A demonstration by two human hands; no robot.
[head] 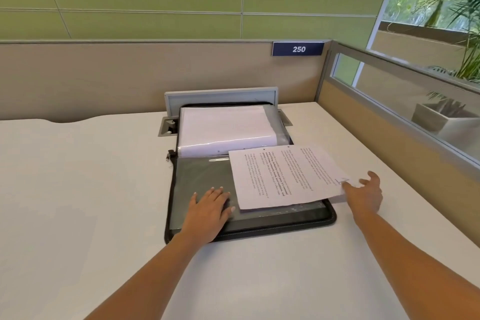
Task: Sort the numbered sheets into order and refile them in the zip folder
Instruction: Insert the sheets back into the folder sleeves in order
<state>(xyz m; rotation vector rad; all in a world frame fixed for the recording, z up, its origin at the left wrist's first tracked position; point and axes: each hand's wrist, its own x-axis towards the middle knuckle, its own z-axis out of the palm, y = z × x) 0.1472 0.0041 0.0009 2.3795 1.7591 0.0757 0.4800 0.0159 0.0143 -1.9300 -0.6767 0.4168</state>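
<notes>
1. The right hand (365,193) has its thumb on the sheet's (283,176) corner and its fingers spread; I cannot tell whether it pinches the paper.
2. The sheet runs lengthwise leftward from that hand, across the open folder (332,217).
3. Farther left, the left hand (209,212) rests flat on the folder's plastic sleeve (200,179).

**Zip folder (330,218) open on desk (78,189)**

Left hand (210,205) flat on clear sleeve of near half. Printed sheet (283,176) slanted across near half, right corner under thumb of right hand (366,189), fingers spread. Sleeved paper stack (226,125) in far half.
</notes>
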